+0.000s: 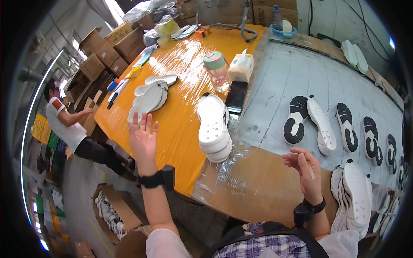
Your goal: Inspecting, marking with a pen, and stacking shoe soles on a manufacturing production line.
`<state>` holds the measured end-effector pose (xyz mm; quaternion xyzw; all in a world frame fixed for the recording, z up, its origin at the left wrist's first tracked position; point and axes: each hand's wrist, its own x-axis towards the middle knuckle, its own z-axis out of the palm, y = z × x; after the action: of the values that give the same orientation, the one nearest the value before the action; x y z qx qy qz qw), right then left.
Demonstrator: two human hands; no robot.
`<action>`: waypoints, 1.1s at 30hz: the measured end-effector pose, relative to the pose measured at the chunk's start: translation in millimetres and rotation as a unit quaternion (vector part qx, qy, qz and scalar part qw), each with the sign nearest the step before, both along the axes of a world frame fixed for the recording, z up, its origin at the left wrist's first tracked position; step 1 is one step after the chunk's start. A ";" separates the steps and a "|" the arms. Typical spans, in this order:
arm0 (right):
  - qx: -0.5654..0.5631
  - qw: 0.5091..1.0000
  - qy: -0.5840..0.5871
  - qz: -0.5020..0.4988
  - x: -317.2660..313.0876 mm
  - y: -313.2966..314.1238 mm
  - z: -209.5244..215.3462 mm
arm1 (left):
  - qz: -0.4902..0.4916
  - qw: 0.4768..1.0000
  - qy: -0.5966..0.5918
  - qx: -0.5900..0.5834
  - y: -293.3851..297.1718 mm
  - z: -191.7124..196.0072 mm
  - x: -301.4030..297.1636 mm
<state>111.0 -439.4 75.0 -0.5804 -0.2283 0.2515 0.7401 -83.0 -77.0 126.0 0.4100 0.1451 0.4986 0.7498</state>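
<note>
My left hand (144,139) is raised with its palm up and fingers spread, holding nothing. It is nearest to a loose pile of white shoe soles (148,101) on the orange tabletop. My right hand (306,174) hovers over the brown board at the table's front, fingers stretched out and thumb apart. A pale strip shows on one of its fingers, and I see nothing held. Between my hands stands a stack of white soles (213,124). Beside my right forearm is another stack of white soles (356,198).
On the grey conveyor surface (275,86) lie black-and-white soles (297,116) in a row. A bottle (216,71), tissue box (241,66) and phone (236,96) stand mid-table. A co-worker (71,118) is at the left. An open carton (114,215) sits on the floor.
</note>
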 end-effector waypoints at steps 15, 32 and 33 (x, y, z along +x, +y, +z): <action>0.017 0.999 0.011 0.050 -51.7 -76.6 25.1 | -0.584 0.715 -0.322 0.210 -394.2 109.8 9.5; 0.029 0.998 0.034 0.042 -47.6 -119.5 24.8 | -0.689 0.600 -0.357 0.196 -492.5 90.1 35.9; 0.047 0.997 0.038 0.054 -46.8 -117.3 25.2 | -0.689 0.600 -0.357 0.195 -490.6 90.7 36.9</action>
<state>64.2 -556.7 100.3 -0.5218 -0.2427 0.3020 0.7600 -46.0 -567.6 216.7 0.3143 -0.5599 -0.0428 0.7654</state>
